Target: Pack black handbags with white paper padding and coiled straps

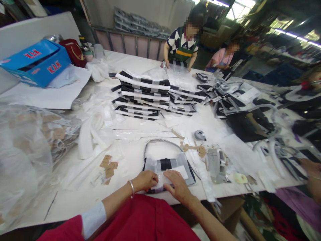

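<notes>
A handbag (150, 164) in grey and black lies on the table right in front of me, its wrapped handle (160, 141) arching away from me. Clear plastic wrap (159, 180) covers the near middle of the bag. My left hand (145, 180), a bangle at its wrist, has its fingers closed at the left edge of this wrap. Flat on the bag's right part rests my right hand (178, 185), fingers stretched out and holding nothing. A white card (182, 172) lies on the bag just beyond those fingers.
Stacked bags (144, 97) stand further back on the white table (132, 134). Brown paper tags (109, 167) lie at left, near plastic bags (25, 157). A tape roll (200, 135) and a tape dispenser (217, 164) are at right. Co-workers work across the table and at right.
</notes>
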Motion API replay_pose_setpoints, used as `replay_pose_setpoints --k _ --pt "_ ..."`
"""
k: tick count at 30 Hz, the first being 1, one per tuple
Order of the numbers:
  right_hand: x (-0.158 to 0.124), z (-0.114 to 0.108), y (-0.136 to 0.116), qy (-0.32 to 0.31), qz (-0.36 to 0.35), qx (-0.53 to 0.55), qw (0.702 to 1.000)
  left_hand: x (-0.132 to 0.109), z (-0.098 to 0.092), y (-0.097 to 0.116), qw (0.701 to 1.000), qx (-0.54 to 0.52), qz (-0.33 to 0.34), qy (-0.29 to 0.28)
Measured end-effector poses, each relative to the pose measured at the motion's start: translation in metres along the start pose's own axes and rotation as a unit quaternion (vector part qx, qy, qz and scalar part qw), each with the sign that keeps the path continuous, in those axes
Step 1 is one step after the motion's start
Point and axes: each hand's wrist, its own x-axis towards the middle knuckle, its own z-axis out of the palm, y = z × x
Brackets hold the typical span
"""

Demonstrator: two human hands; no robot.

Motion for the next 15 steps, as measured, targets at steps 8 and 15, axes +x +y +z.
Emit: replay_pose_setpoints --k 8,15 --pt "0.012 -0.015 0.07 0.121 0.424 -0.011 0.898 0.004 -0.019 -0.025 0.98 -0.03 -0.069 0.183" --pt "0.017 -0.023 0.076 0.046 0.475 0.039 0.878 -0.012 -0.007 -0.022 0.971 0.059 0.013 0.233"
